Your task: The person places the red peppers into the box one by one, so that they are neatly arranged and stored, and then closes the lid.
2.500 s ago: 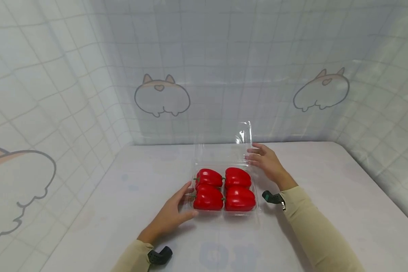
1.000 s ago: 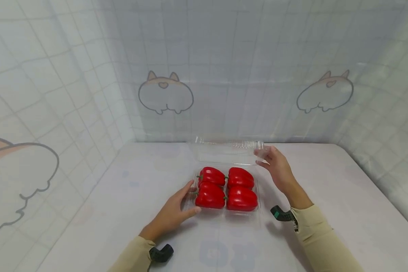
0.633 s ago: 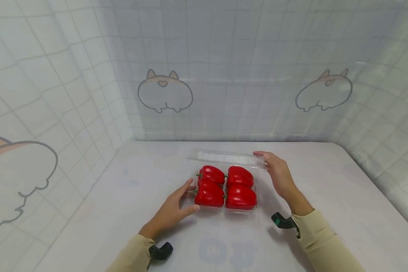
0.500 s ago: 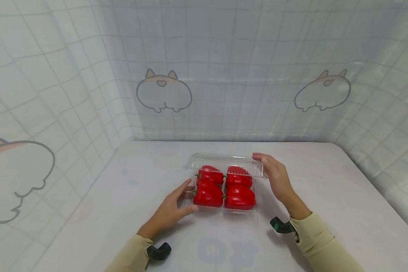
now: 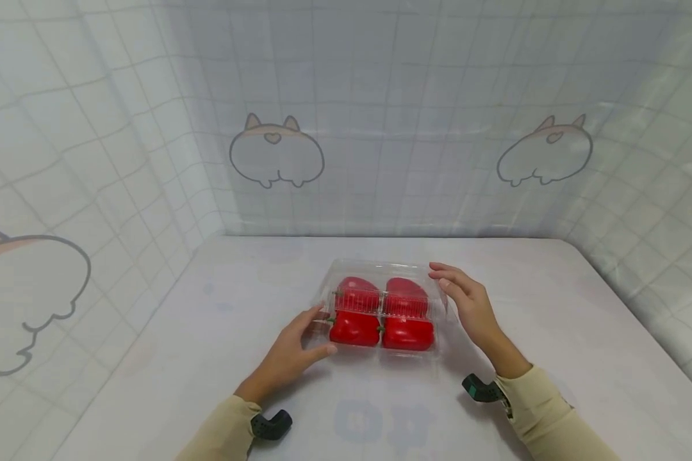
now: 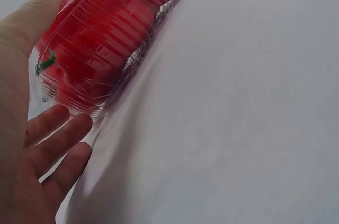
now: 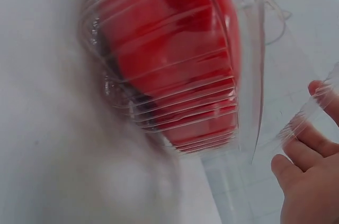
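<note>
Several red bell peppers (image 5: 354, 328) with green stems lie in a clear plastic clamshell box (image 5: 403, 353) on the table. The box's hinged lid (image 5: 380, 269) is tilted partway down over them, covering the back row in the head view. My right hand (image 5: 467, 307) is at the lid's right edge, its fairly straight fingers touching the clear plastic, also visible beside the lid in the right wrist view. At the box's left side rests my left hand (image 5: 291, 352), thumb near the front corner and fingers spread along the wall. The left wrist view shows those fingers (image 6: 69, 134) uncurled.
The white table (image 5: 207, 333) spreads around the box. Behind it hangs a white grid-patterned curtain (image 5: 380, 160) with cartoon animal prints, which also runs along both sides. Dark wrist-worn devices (image 5: 272, 425) sit at both cuffs.
The lid has swung from standing upright behind the box to forward and down over the back peppers, with my right hand moving along with it. My left hand has stayed at the box's left side.
</note>
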The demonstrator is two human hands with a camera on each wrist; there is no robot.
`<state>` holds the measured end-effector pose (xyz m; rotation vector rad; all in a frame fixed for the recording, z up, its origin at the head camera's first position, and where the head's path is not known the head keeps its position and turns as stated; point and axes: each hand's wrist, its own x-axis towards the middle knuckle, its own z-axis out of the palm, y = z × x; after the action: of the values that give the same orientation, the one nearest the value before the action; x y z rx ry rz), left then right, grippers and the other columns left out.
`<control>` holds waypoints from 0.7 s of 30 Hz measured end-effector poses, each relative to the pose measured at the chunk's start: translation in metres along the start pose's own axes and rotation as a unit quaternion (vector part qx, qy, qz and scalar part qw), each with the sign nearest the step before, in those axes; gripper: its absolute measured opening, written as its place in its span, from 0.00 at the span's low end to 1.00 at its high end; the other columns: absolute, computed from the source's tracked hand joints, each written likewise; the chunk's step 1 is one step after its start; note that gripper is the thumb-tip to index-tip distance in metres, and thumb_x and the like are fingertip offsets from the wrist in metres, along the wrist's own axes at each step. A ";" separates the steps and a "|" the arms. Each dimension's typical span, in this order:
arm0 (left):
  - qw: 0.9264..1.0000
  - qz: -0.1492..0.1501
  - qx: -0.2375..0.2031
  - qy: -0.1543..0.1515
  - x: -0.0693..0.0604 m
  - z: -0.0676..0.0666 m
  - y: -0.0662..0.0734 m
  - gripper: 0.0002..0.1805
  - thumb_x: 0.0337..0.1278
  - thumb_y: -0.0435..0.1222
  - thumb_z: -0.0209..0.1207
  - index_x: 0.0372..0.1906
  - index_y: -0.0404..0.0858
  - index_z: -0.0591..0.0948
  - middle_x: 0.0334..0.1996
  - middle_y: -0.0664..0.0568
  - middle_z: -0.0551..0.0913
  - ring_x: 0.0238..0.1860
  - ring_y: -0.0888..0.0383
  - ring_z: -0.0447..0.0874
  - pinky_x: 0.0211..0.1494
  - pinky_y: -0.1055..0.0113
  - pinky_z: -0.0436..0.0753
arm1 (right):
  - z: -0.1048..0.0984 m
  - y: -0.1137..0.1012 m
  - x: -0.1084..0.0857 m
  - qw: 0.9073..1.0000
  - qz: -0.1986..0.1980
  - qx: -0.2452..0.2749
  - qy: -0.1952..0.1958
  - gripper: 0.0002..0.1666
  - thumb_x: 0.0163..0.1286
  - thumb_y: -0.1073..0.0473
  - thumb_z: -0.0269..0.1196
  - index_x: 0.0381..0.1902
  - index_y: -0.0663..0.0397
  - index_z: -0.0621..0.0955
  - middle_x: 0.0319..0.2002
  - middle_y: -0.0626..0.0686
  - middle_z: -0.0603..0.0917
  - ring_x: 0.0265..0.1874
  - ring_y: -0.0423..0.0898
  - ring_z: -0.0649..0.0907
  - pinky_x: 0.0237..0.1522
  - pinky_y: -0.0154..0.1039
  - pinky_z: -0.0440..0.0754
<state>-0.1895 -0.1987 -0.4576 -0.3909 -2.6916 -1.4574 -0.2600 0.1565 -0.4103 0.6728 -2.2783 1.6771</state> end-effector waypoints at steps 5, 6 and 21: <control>1.000 -0.004 0.011 0.006 0.000 0.001 0.003 0.49 0.51 0.51 0.73 0.77 0.48 0.63 0.60 0.60 0.75 0.58 0.59 0.75 0.61 0.56 0.79 | -0.001 0.002 -0.002 1.000 -0.004 -0.017 -0.007 0.17 0.79 0.58 0.54 0.57 0.56 0.83 0.67 0.53 0.75 0.68 0.51 0.72 0.58 0.26 0.73; 1.000 -0.006 0.013 0.008 0.000 0.001 0.004 0.50 0.51 0.51 0.73 0.77 0.48 0.63 0.60 0.59 0.75 0.57 0.59 0.75 0.61 0.56 0.79 | -0.001 0.003 -0.002 1.000 -0.004 -0.021 -0.007 0.16 0.79 0.58 0.55 0.57 0.56 0.83 0.68 0.52 0.75 0.68 0.51 0.72 0.57 0.26 0.74; 1.000 -0.009 0.004 -0.007 -0.001 0.000 -0.001 0.46 0.59 0.50 0.68 0.79 0.53 0.59 0.67 0.53 0.71 0.59 0.53 0.75 0.63 0.50 0.77 | 0.005 0.010 -0.007 1.000 -0.003 -0.014 -0.021 0.16 0.72 0.66 0.62 0.56 0.63 0.83 0.69 0.54 0.74 0.70 0.52 0.71 0.64 0.51 0.71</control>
<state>-0.1888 -0.1994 -0.4582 -0.3794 -2.7167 -1.4532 -0.2591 0.1559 -0.4235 0.7164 -2.3213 1.6403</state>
